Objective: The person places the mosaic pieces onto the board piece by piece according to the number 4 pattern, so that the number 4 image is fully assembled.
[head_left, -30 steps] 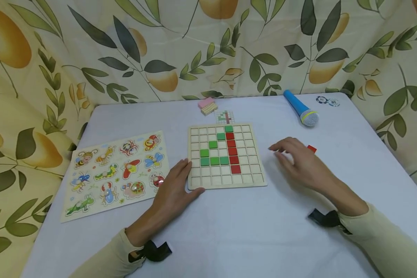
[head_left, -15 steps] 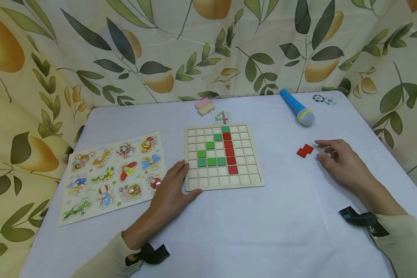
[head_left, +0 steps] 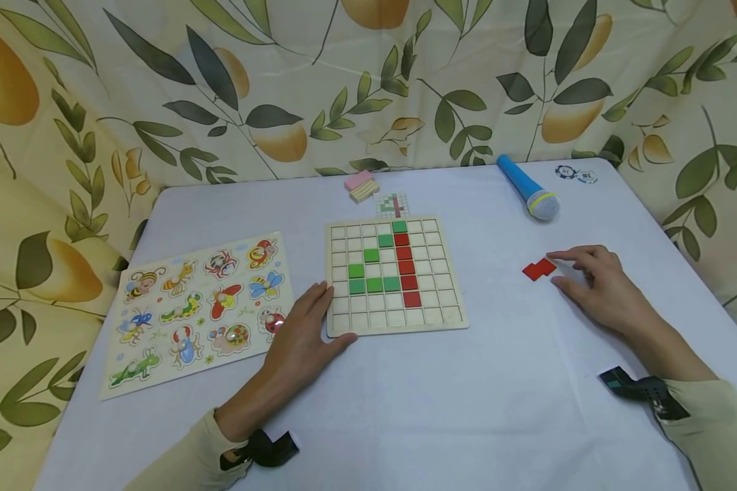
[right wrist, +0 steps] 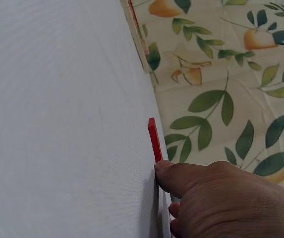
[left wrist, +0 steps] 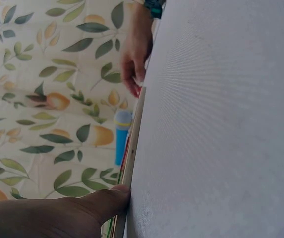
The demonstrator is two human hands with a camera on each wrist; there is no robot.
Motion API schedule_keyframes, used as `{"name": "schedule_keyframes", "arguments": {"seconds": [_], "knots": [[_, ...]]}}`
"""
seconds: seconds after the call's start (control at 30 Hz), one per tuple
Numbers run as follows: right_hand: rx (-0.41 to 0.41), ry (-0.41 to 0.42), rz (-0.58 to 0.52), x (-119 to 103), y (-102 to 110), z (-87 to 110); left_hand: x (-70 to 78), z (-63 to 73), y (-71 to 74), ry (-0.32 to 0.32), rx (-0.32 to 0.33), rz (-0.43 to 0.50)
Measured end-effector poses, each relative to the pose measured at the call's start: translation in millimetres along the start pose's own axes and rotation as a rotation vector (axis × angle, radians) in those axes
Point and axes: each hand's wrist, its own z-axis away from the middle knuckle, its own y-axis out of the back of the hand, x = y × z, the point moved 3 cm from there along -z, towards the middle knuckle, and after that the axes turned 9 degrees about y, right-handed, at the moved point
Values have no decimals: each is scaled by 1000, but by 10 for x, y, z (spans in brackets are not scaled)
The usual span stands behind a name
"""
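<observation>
A square wooden grid board [head_left: 399, 319] lies mid-table with green tiles [head_left: 371, 255] and a column of red tiles [head_left: 408, 266] in its cells. My left hand [head_left: 297, 351] rests at its lower left corner, fingers fairly straight along the left side and thumb against the near edge. In the left wrist view that thumb [left wrist: 113, 198] touches the board's edge. To the right of the board, two red square tiles [head_left: 538, 269] lie touching on the cloth. My right hand [head_left: 608, 293] pinches the right one between thumb and index finger; its thumb [right wrist: 165, 168] meets red in the right wrist view.
An insect puzzle board [head_left: 199, 314] lies at the left, partly behind my left hand. Behind the grid board are a small pattern card [head_left: 393, 204] and a stack of pink and pale blocks [head_left: 362, 186]. A blue toy microphone [head_left: 528, 187] lies at the back right.
My right hand has moved right, away from the board's side, uncovering the two red tiles, then slightly left onto one of them. The left hand stays at the board's corner.
</observation>
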Motion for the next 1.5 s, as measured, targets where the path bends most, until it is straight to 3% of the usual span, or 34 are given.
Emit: {"name": "schedule_keyframes", "arguments": {"seconds": [0.7, 0.97, 1.17, 1.4, 1.5], "knots": [[15, -2, 11, -5, -17, -36, -11, -7, 22, -11, 11, 6], [-5, -21, 34, -175, 105, 18, -2, -5, -10, -9, 3, 17], [-23, 83, 68, -493, 173, -11, 3, -6, -25, 4, -2, 22], [-8, 339, 185, -944, 94, -40, 14, -2, -20, -11, 9, 13], [-18, 410, 213, -1168, 55, -55, 12, 6, -12, -17, 17, 10]]}}
